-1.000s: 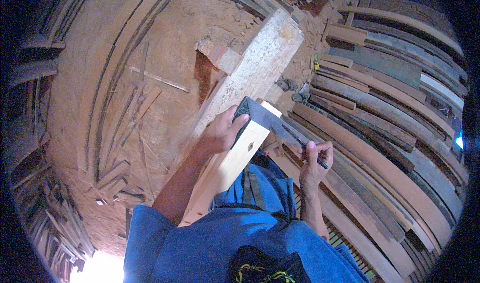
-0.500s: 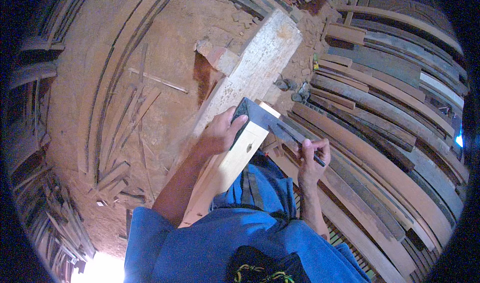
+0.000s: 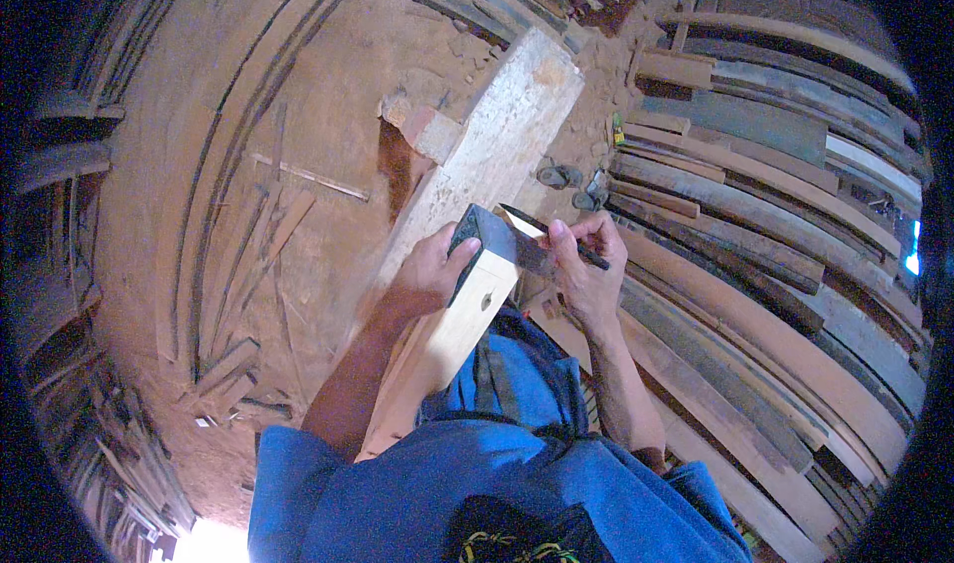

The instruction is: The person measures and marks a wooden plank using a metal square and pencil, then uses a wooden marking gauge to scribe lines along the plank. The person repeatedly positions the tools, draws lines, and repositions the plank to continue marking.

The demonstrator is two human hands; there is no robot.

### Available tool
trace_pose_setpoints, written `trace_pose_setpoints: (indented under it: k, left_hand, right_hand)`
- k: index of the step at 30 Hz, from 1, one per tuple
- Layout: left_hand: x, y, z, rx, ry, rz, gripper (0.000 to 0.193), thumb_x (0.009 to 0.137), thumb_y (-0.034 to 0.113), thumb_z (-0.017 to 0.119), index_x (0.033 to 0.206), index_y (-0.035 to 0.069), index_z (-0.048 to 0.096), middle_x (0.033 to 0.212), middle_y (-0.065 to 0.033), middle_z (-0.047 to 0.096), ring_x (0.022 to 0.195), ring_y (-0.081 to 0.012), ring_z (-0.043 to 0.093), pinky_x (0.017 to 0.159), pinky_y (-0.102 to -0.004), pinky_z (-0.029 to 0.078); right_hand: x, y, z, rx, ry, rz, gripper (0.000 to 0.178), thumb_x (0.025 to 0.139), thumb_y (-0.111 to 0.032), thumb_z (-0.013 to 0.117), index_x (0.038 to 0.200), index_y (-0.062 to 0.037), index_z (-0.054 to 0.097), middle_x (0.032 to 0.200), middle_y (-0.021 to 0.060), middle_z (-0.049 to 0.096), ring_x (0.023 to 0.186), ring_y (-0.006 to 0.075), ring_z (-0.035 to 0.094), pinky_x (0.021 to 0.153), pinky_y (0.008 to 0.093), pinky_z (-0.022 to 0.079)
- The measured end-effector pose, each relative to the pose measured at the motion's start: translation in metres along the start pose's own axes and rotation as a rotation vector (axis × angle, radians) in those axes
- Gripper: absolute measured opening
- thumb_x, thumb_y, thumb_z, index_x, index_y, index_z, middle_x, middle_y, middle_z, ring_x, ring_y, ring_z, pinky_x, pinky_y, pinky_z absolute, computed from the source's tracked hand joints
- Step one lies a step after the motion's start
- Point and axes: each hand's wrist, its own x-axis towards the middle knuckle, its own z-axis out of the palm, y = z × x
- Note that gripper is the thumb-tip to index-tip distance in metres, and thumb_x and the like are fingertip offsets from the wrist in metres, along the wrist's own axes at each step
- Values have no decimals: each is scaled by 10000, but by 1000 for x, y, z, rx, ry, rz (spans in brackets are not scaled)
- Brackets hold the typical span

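Observation:
A pale wooden beam (image 3: 452, 336) with a dark knot lies lengthwise in front of me. Across its far end rests a try square (image 3: 490, 235), its dark stock along the left side and its metal blade over the top. My left hand (image 3: 425, 273) is closed around the stock, thumb on top. In my right hand (image 3: 590, 270) a dark, slim pencil (image 3: 524, 216) is pinched, its point near the beam's far end, beside the blade. That hand partly hides the blade's outer end.
A thick whitish plank (image 3: 517, 116) extends beyond the beam, beside a block (image 3: 433, 136). Sandals (image 3: 559, 176) lie on the ground to its right. Stacked boards (image 3: 735, 255) fill the right side. Offcuts (image 3: 231, 369) and a thin strip (image 3: 310, 178) lie on the left floor.
My right hand has moved left and up toward the beam's end, and the pencil now points at its far edge. My left hand still holds the try square on the beam.

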Motion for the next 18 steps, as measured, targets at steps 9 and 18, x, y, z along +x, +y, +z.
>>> trace_pose_setpoints:
  k: [9, 18]
  left_hand:
    - [3, -7, 1, 55, 2, -13, 423, 1032, 365, 517, 1141, -34, 609, 999, -285, 693, 981, -447, 671, 893, -485, 499]
    - [1, 1, -2, 26, -37, -55, 403, 1026, 359, 506, 1141, -16, 599, 993, -273, 688, 972, -451, 662, 881, -487, 498]
  right_hand:
    - [-5, -5, -15, -5, 156, 68, 285, 949, -203, 748, 795, -83, 540, 713, 10, 633, 666, 68, 546, 610, 256, 447]
    - [-8, -2, -14, 88, 83, 95, 262, 962, -185, 732, 836, -81, 528, 728, 43, 675, 619, 67, 562, 556, 241, 443]
